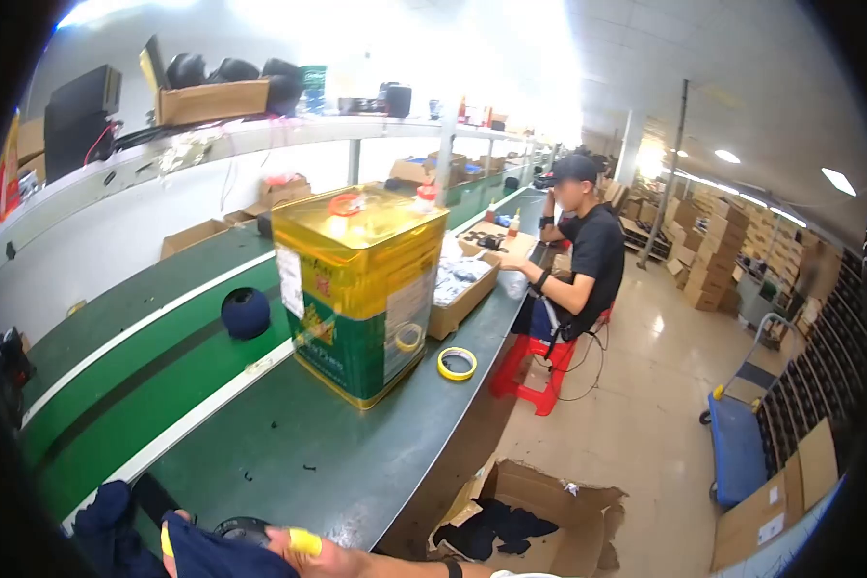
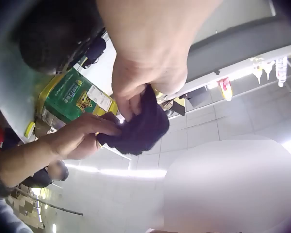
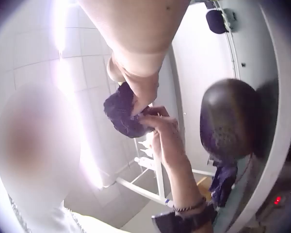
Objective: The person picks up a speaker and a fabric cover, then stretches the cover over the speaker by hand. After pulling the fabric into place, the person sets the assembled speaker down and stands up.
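Note:
A piece of navy fabric (image 1: 217, 557) is at the bottom edge of the head view, with my right hand (image 1: 313, 551) gripping its right side; yellow tape wraps a finger. Of my left hand only a yellow-taped finger (image 1: 168, 541) shows there, against the fabric. In the left wrist view, my left hand (image 2: 148, 63) pinches the bunched fabric (image 2: 145, 127) from above, and my right hand (image 2: 80, 136) holds its other edge. The right wrist view has both my right hand (image 3: 136, 63) and left hand (image 3: 167, 138) on the fabric (image 3: 120, 114), fingertips close together.
A large yellow-green tin (image 1: 356, 299) stands on the bench, beside a yellow tape roll (image 1: 457, 363). A navy ball-shaped object (image 1: 246, 313) lies on the green strip. Right of the bench are a carton (image 1: 573, 525) with dark cloth and a seated person (image 1: 588, 260).

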Motion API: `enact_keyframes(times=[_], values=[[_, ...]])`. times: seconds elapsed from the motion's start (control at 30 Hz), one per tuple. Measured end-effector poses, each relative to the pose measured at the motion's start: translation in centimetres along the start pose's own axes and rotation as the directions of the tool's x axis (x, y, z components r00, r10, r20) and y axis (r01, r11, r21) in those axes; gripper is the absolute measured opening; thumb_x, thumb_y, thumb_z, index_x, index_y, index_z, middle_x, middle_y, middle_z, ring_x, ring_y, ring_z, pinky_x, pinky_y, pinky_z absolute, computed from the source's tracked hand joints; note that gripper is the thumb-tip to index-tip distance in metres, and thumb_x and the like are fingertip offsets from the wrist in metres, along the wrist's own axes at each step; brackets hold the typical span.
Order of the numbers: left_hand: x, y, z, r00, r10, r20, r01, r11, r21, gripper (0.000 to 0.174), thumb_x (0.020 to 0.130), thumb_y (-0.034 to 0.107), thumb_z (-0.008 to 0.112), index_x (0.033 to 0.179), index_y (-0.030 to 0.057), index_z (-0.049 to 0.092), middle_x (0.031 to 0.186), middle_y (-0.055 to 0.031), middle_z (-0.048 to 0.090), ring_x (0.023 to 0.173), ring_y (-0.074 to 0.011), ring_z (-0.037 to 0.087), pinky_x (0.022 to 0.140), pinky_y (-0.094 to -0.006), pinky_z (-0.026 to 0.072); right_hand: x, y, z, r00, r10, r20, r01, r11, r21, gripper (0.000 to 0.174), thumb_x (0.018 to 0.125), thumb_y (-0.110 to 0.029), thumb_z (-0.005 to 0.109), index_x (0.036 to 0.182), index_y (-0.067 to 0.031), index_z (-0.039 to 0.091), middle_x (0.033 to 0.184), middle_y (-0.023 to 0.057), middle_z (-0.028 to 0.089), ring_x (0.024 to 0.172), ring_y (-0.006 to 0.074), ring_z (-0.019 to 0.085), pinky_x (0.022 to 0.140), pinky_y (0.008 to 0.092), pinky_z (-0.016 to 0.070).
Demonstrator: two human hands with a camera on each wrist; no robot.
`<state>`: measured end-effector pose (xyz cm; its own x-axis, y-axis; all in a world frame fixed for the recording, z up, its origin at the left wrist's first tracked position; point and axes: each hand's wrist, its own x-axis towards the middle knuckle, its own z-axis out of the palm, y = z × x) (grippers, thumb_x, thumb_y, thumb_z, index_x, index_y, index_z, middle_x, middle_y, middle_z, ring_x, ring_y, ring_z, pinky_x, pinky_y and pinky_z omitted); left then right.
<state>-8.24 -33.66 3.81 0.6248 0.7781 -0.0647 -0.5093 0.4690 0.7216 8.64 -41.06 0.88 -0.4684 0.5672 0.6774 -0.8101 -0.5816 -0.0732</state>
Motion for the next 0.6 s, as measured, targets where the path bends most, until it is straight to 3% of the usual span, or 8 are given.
enact_keyframes(times=[0.13, 0.23, 0.3, 0.37, 0.5, 0.53, 0.57, 0.6], values=[[0.5, -0.2, 0.4, 1.0, 0.002, -0.024, 0.002, 0.985, 0.172, 0.017, 0.097, 0.02, 0.06, 0.106, 0.0056, 0.059, 0.107, -0.0099, 0.059, 0.091, -0.0233, 0.059, 0.071, -0.0357, 0.0498, -1.9, 0.1, 0.1, 0.937, -0.137, -0.321, 0.005, 0.925, -0.379, 0.059, 0.105, -0.034, 0.052, 0.152, 0.0009, 0.043, 0.148, 0.0214, 0.056, 0.135, 0.0377, 0.055, 0.113, 0.0561, 0.0419], [0.8, -0.5, 0.6, 0.998, 0.009, -0.062, 0.01, 0.955, 0.295, 0.006, 0.1, 0.013, 0.054, 0.096, 0.0101, 0.057, 0.094, -0.0042, 0.057, 0.08, -0.0147, 0.056, 0.064, -0.0307, 0.0462, -0.7, -0.2, -1.0, 0.966, -0.184, 0.179, 0.257, 0.714, -0.651, 0.059, 0.105, -0.034, 0.051, 0.152, 0.0017, 0.042, 0.153, 0.0213, 0.05, 0.143, 0.0362, 0.047, 0.12, 0.0563, 0.0319], [0.9, -0.7, 0.5, 0.995, 0.019, -0.096, 0.018, 0.928, 0.371, 0.015, 0.102, 0.008, 0.051, 0.089, 0.0131, 0.056, 0.085, -0.0003, 0.055, 0.073, -0.009, 0.055, 0.06, -0.0274, 0.0438, -0.3, 0.8, 1.9, 0.966, -0.256, -0.038, 0.198, 0.825, -0.53, 0.059, 0.105, -0.035, 0.049, 0.151, 0.0037, 0.043, 0.157, 0.0203, 0.045, 0.148, 0.0351, 0.04, 0.125, 0.054, 0.0231], [1.6, 0.4, -3.6, 0.991, -0.12, -0.051, 0.128, 0.962, 0.243, 0.027, 0.108, 0.018, 0.045, 0.124, 0.0002, 0.057, 0.117, -0.0104, 0.065, 0.103, -0.0221, 0.064, 0.086, -0.0311, 0.0537, -0.7, 1.3, 2.0, 0.939, -0.289, -0.184, 0.248, 0.944, -0.218, 0.059, 0.106, -0.035, 0.046, 0.147, 0.0064, 0.046, 0.155, 0.0201, 0.049, 0.143, 0.0354, 0.047, 0.123, 0.0517, 0.0293], [-0.8, 2.2, 2.6, 0.989, 0.049, -0.137, -0.03, 0.99, 0.141, 0.039, 0.109, 0.023, 0.045, 0.135, -0.0046, 0.051, 0.132, -0.0185, 0.061, 0.119, -0.0289, 0.061, 0.101, -0.0382, 0.0499, -0.7, -0.1, 1.7, 0.883, -0.419, -0.214, 0.274, 0.827, -0.492, 0.05, 0.101, -0.025, 0.058, 0.138, 0.0082, 0.054, 0.131, 0.0225, 0.066, 0.121, 0.0346, 0.065, 0.11, 0.0484, 0.0475], [-0.8, 3.5, 4.0, 0.997, 0.06, 0.039, -0.072, 0.766, 0.638, 0.036, 0.107, 0.023, 0.053, 0.133, -0.0015, 0.05, 0.139, -0.0253, 0.057, 0.126, -0.0351, 0.058, 0.109, -0.043, 0.0466, 0.5, 1.0, 4.6, 0.881, -0.434, -0.188, 0.281, 0.799, -0.531, 0.037, 0.1, -0.02, 0.062, 0.126, 0.0061, 0.06, 0.115, 0.0196, 0.07, 0.11, 0.032, 0.069, 0.098, 0.0434, 0.0543], [-1.0, 4.2, 5.1, 0.898, -0.062, 0.436, -0.437, -0.007, 0.899, 0.03, 0.106, 0.023, 0.058, 0.128, 0.0027, 0.052, 0.141, -0.0297, 0.055, 0.13, -0.0393, 0.057, 0.112, -0.047, 0.0457, 0.7, 1.0, 4.7, 0.872, -0.453, -0.184, 0.295, 0.787, -0.541, 0.037, 0.1, -0.02, 0.062, 0.126, 0.0061, 0.06, 0.115, 0.0196, 0.07, 0.11, 0.032, 0.069, 0.098, 0.0434, 0.0543], [-1.2, 3.6, 4.7, 0.886, -0.09, 0.456, -0.457, 0.005, 0.889, 0.03, 0.106, 0.023, 0.058, 0.128, 0.0027, 0.052, 0.141, -0.0297, 0.055, 0.13, -0.0393, 0.057, 0.112, -0.047, 0.0457, 0.7, 0.6, 4.5, 0.868, -0.452, -0.204, 0.27, 0.776, -0.571, 0.03, 0.102, -0.021, 0.061, 0.119, 0.0041, 0.061, 0.109, 0.0167, 0.07, 0.104, 0.0296, 0.069, 0.092, 0.0413, 0.0552]])
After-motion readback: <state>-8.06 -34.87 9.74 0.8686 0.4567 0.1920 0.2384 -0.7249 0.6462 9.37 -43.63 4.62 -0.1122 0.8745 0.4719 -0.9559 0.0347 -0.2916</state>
